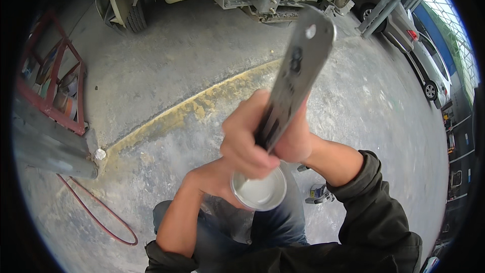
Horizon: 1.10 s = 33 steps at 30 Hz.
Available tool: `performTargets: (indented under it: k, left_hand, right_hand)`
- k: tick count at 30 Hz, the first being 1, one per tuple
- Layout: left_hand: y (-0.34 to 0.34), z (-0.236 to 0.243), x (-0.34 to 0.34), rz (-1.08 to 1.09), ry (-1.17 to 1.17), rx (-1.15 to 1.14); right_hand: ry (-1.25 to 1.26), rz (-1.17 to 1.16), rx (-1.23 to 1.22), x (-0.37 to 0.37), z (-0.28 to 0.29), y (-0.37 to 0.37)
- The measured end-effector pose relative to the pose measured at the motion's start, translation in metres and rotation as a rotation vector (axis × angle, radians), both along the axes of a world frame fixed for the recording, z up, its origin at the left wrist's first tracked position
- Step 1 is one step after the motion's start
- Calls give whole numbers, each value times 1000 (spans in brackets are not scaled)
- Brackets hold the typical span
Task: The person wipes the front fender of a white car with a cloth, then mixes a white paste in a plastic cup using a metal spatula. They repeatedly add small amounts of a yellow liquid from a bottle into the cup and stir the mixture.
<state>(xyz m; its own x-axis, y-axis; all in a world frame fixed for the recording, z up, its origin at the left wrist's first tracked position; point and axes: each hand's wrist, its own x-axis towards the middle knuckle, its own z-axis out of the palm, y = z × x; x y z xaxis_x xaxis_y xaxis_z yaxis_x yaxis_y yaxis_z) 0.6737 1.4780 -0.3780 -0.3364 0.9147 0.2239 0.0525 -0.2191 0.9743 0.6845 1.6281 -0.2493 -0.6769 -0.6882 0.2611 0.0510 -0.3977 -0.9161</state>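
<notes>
My right hand (245, 134) is closed around a flat metal strip (299, 68) with a round hole near its rounded far end. The strip is tilted up, away from me and slightly to the right, close to the camera and a little blurred. Below it, my left hand (217, 178) grips a round white open container (262, 192) from its left side. Its inside looks white; what lies in it, and the strip's lower end, are partly hidden by my right hand. The container is over my bent legs.
Ahead stands a vehicle with its metal frame (262, 0) and a tyre (135, 17) exposed. To the left are a red metal rack (78, 88), a grey post (55, 144) and a red hose (103, 217). A small can (318, 192) sits right of my legs; a silver car (429, 65) is far right.
</notes>
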Motion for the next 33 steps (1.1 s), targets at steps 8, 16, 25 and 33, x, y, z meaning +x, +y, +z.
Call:
performTargets:
  k: [8, 16, 25, 33]
  left_hand:
    - [11, 4, 13, 635, -174, 91]
    - [33, -11, 22, 932, -26, 24]
    - [29, -18, 21, 879, -135, 18]
    - [27, -25, 5, 889, -124, 58]
  right_hand:
    - [-78, -818, 166, 7, 3, 12]
    - [268, -898, 149, 6, 16, -2]
    - [273, -874, 52, 0, 2, 2]
    - [212, -838, -42, -12, -15, 3]
